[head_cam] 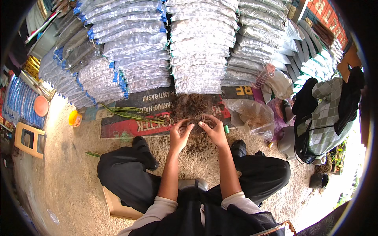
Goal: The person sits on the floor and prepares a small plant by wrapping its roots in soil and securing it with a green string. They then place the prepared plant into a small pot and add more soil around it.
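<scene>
My left hand (180, 133) and my right hand (213, 129) meet in front of me over the edge of a printed sheet (124, 129). Between their fingertips is a dark clump of roots and soil (195, 121), partly hidden by the fingers. A larger heap of brown fibrous roots (192, 106) lies on the sheet just beyond. Long green snake plant leaves (133, 113) rest on the sheet to the left. Right of my hands lies a clear plastic bag (254, 118) with brown material inside. Crumbs of soil (198, 150) are scattered on the ground below.
Stacked filled plastic sacks (200, 53) stand beyond the sheet. At the left are an orange-yellow tub (75, 118) and a beige plastic stool (29, 140). A person in a checked shirt (327, 109) sits close at the right, near a black plant pot (318, 180).
</scene>
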Demonstrator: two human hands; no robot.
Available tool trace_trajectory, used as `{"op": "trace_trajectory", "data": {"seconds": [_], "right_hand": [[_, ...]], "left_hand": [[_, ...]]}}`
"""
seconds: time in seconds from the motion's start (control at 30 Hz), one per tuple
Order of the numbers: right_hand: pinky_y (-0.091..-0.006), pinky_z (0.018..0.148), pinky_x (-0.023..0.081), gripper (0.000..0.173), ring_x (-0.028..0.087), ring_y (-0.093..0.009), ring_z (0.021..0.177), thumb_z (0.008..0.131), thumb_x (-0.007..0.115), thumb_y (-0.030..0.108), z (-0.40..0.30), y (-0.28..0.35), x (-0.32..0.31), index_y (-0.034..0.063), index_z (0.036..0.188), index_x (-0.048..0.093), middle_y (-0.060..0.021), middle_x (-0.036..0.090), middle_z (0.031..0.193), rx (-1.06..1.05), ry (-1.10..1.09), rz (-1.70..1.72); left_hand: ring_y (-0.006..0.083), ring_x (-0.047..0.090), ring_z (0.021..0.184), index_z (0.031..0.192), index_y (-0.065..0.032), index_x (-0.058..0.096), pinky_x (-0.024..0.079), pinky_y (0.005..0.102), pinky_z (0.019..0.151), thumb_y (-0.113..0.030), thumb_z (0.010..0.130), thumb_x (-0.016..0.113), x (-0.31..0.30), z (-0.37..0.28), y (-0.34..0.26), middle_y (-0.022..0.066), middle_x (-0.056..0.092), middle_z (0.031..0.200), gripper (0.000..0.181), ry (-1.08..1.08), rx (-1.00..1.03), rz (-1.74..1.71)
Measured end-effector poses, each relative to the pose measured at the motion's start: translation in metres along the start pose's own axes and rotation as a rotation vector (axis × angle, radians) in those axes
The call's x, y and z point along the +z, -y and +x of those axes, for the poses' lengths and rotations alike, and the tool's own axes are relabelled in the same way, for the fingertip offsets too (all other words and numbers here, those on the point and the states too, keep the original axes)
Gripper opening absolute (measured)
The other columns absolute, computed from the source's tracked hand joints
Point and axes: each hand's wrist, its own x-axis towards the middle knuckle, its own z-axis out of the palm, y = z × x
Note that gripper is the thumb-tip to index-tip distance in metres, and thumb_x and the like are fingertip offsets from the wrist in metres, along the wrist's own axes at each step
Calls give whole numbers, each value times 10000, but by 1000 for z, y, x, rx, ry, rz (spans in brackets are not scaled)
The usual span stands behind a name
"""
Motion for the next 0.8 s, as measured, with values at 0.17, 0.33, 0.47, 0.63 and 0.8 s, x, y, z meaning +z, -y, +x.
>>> {"op": "trace_trajectory", "data": {"seconds": [0.17,0.33,0.47,0.63,0.8], "right_hand": [[-269,610,433,429,506,-96,675,697,738,271,-1,8,-11,-85,894,601,-82,610,726,149,50,-204],[-257,599,424,431,495,-92,654,692,742,268,-4,8,-7,-98,868,598,-51,594,716,157,-4,-1],[-243,603,424,393,496,-90,653,707,727,243,-3,-10,-11,-97,859,602,-46,598,732,293,-4,68],[-310,675,467,317,615,-178,750,707,704,171,-9,12,12,-85,865,604,-193,633,773,210,-128,-333],[-315,575,476,264,619,-214,633,713,686,124,-9,11,14,-82,852,598,-172,623,764,-214,-199,-480]], "left_hand": [[109,575,714,1017,-5,578,458,239,605,-212,794,645,0,-2,2,77,614,841,311,95,13,34],[103,554,694,981,-12,599,444,252,594,-242,782,658,-4,0,-7,69,609,811,310,134,-73,51],[123,564,731,940,0,610,454,279,637,-268,774,665,-3,0,-8,70,610,816,320,127,-93,64],[152,584,750,939,33,586,465,267,649,-244,795,641,5,-1,12,92,615,846,317,-3,-45,117],[176,586,828,989,-18,590,460,285,705,-235,794,643,3,3,-1,98,614,904,296,37,-176,175]]}}
